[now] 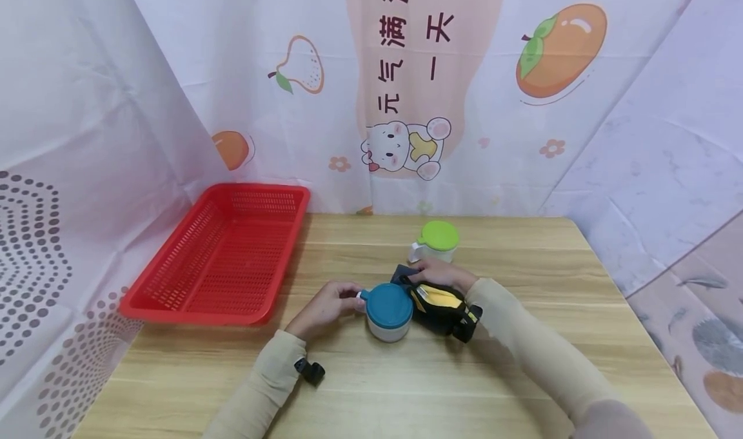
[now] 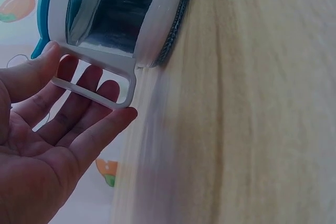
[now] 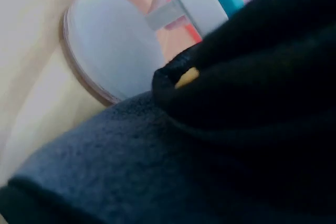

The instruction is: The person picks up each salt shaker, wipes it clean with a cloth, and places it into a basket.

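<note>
A jar with a blue lid (image 1: 389, 305), a white handle (image 2: 94, 95) and a see-through body (image 2: 118, 11) stands in the middle of the table. My left hand (image 1: 332, 307) holds its handle, thumb near the lid and fingers curled through and under the loop (image 2: 47, 124). Just right of the jar lies a black fabric pouch (image 1: 436, 323) with a yellow inside. My right hand (image 1: 439, 273) reaches over the pouch and pinches a dark flap at its far end. In the right wrist view dark fabric (image 3: 105, 161) fills much of the picture and hides the fingers.
A second jar with a green lid (image 1: 439, 235) stands behind my right hand. At the left back lies a red plastic basket (image 1: 284, 258) with perforated walls. A printed curtain (image 1: 325, 136) hangs behind the wooden table (image 1: 371, 394).
</note>
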The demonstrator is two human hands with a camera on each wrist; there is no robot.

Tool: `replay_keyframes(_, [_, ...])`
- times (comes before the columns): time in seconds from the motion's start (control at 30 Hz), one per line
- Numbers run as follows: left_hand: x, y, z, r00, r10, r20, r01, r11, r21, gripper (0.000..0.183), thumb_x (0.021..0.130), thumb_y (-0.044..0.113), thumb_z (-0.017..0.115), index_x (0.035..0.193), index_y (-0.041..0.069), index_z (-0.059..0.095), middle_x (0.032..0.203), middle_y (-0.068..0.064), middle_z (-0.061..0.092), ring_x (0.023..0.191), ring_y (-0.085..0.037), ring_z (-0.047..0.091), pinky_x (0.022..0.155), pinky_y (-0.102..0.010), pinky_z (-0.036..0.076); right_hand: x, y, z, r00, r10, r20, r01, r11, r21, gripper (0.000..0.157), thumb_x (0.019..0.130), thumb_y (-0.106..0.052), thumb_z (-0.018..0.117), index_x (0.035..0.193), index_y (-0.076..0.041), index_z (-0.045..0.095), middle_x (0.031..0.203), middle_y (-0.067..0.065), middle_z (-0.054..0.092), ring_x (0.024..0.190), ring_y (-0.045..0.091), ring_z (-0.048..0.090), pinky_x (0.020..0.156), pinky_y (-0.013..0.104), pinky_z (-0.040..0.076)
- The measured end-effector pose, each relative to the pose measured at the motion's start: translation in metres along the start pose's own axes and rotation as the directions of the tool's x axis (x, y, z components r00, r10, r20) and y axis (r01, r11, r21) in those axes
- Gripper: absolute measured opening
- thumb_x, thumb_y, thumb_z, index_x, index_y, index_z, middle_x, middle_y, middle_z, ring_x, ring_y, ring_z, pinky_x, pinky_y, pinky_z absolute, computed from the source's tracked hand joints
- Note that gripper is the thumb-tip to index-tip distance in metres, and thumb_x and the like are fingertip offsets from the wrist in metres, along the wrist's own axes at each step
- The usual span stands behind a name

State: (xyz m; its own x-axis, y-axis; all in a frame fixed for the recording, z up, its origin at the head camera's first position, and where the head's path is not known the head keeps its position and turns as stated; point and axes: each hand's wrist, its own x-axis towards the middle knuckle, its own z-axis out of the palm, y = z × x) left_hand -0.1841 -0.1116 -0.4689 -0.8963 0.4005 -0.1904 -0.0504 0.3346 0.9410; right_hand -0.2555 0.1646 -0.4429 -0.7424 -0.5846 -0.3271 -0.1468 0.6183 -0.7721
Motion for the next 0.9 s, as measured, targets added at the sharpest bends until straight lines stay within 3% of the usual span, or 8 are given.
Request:
replay_keyframes(0.13, [0.001, 0.000, 0.000, 1.000, 0.002, -0.015, -0.002, 1.000, 0.009, 0.018, 0.091, 0.011, 0.067, 0.107, 0.004, 0.071, 0.099, -0.006, 0.067, 0.090, -0.017, 0.056, 0.083, -0.037, 0.053, 0.008, -0.002, -0.004, 1.000, 0.007, 0.017, -0.006, 0.998, -0.055, 0.020, 0.092, -0.021, 0.057, 0.086, -0.003, 0.065, 0.099, 0.007, 0.059, 0.090, 0.017, 0.049, 0.082, 0.028, 0.038])
replay_keyframes(0.27, [0.001, -0.001, 0.000, 1.000, 0.017, -0.022, -0.017, 1.000, 0.008, 0.017, 0.091, 0.011, 0.067, 0.105, 0.005, 0.072, 0.098, -0.006, 0.068, 0.090, -0.017, 0.057, 0.080, -0.033, 0.052, 0.012, -0.004, -0.006, 0.999, -0.005, 0.034, 0.009, 0.996, -0.092, 0.020, 0.093, -0.022, 0.058, 0.082, -0.007, 0.063, 0.090, 0.003, 0.056, 0.087, 0.015, 0.049, 0.081, 0.027, 0.039])
replay_keyframes(0.4, [-0.001, -0.001, 0.000, 1.000, 0.021, -0.016, -0.021, 1.000, -0.009, 0.017, 0.091, 0.010, 0.067, 0.105, 0.004, 0.071, 0.098, -0.006, 0.068, 0.090, -0.018, 0.057, 0.080, -0.032, 0.053, 0.016, -0.008, -0.008, 0.996, -0.032, 0.078, 0.041, 0.993, -0.111, 0.023, 0.095, -0.022, 0.056, 0.097, -0.004, 0.070, 0.091, 0.003, 0.063, 0.087, 0.012, 0.052, 0.084, 0.027, 0.042])
replay_keyframes(0.6, [-0.002, -0.002, -0.001, 1.000, -0.009, 0.002, 0.009, 0.999, -0.039, 0.019, 0.092, 0.011, 0.065, 0.110, 0.004, 0.070, 0.099, -0.007, 0.068, 0.091, -0.018, 0.059, 0.085, -0.035, 0.055, 0.026, -0.014, -0.009, 0.991, 0.000, 0.130, 0.016, 0.993, -0.120, 0.035, 0.096, -0.024, 0.054, 0.121, -0.004, 0.066, 0.119, 0.010, 0.068, 0.110, 0.019, 0.059, 0.103, 0.038, 0.043])
replay_keyframes(0.77, [0.000, -0.003, -0.002, 1.000, -0.017, 0.000, 0.017, 0.999, -0.033, 0.020, 0.093, 0.013, 0.065, 0.110, 0.005, 0.070, 0.099, -0.006, 0.068, 0.090, -0.017, 0.059, 0.086, -0.035, 0.055, 0.041, -0.013, -0.007, 0.980, 0.023, 0.196, -0.002, 0.994, -0.107, 0.039, 0.097, -0.028, 0.052, 0.127, -0.005, 0.063, 0.128, 0.012, 0.064, 0.119, 0.023, 0.057, 0.108, 0.043, 0.040])
replay_keyframes(0.9, [0.001, -0.003, -0.002, 1.000, -0.004, 0.001, 0.004, 0.999, -0.038, 0.022, 0.093, 0.013, 0.065, 0.112, 0.002, 0.069, 0.100, -0.008, 0.068, 0.090, -0.016, 0.059, 0.085, -0.036, 0.056, 0.055, -0.017, -0.008, 0.962, -0.007, 0.273, 0.035, 0.995, -0.098, 0.038, 0.096, -0.026, 0.051, 0.123, -0.003, 0.065, 0.121, 0.010, 0.068, 0.109, 0.016, 0.060, 0.105, 0.037, 0.042])
